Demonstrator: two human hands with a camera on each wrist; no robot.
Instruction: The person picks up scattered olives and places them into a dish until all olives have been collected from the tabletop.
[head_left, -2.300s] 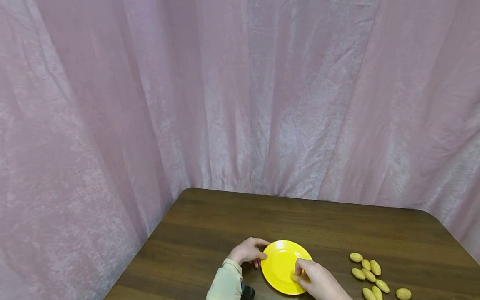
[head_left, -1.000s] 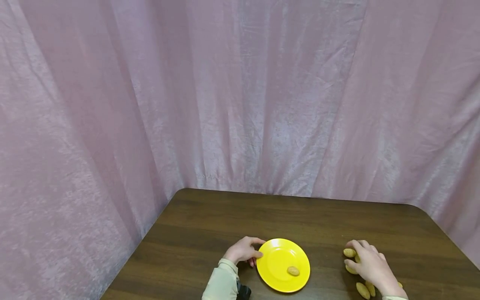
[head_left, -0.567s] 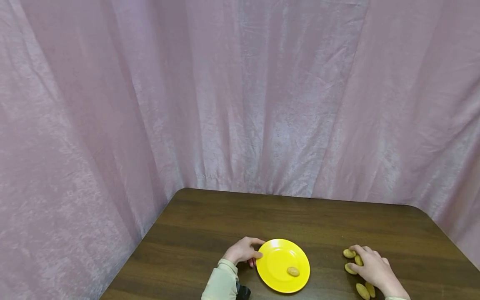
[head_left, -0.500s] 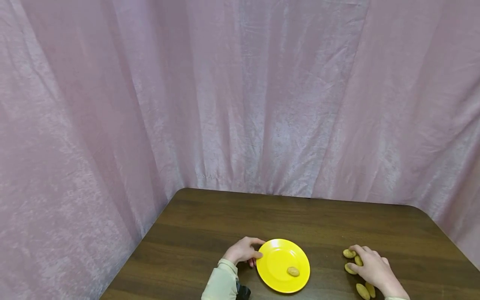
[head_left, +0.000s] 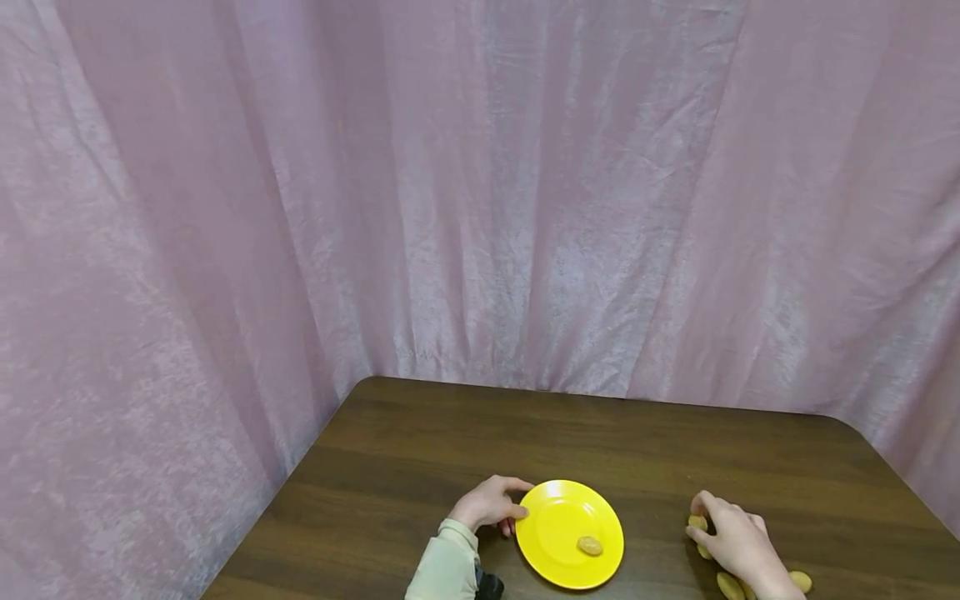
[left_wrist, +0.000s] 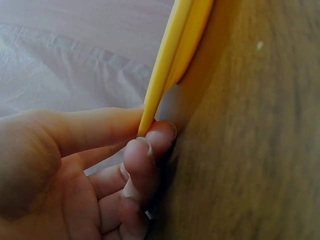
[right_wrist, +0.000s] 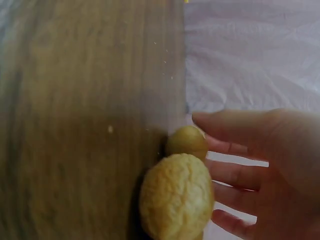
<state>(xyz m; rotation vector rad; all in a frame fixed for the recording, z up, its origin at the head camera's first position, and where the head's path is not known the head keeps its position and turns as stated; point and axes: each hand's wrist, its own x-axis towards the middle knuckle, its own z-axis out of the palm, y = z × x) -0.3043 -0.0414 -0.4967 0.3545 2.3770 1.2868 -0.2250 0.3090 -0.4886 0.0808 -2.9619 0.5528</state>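
Observation:
On the table, a round yellow plate (head_left: pixel 551 533) has one wrinkled yellow-brown oval (head_left: pixel 589 546), like a nut or dried fruit, on its right part. My left hand (head_left: pixel 489 502) pinches the plate's left rim, the thumb above and fingers beneath; the left wrist view shows the plate edge (left_wrist: pixel 165 65) between them. At the right, my right hand (head_left: pixel 742 546) pinches a similar oval (head_left: pixel 697 522) between thumb and index finger. In the right wrist view, a wrinkled oval (right_wrist: pixel 177 197) lies nearer the camera, with a smaller-looking oval (right_wrist: pixel 187 141) behind it by the thumb tip.
More ovals lie partly hidden under the right hand, one oval (head_left: pixel 801 581) to its right and another oval (head_left: pixel 730 586) below. The brown wooden table (head_left: pixel 480 417) ends at pink curtains (head_left: pixel 480 208). A black device (head_left: pixel 490 584) sits at the left wrist.
My right hand has left an oval on the plate and moved right to the group of ovals, where thumb and index have closed on one. The left hand stays at the rim.

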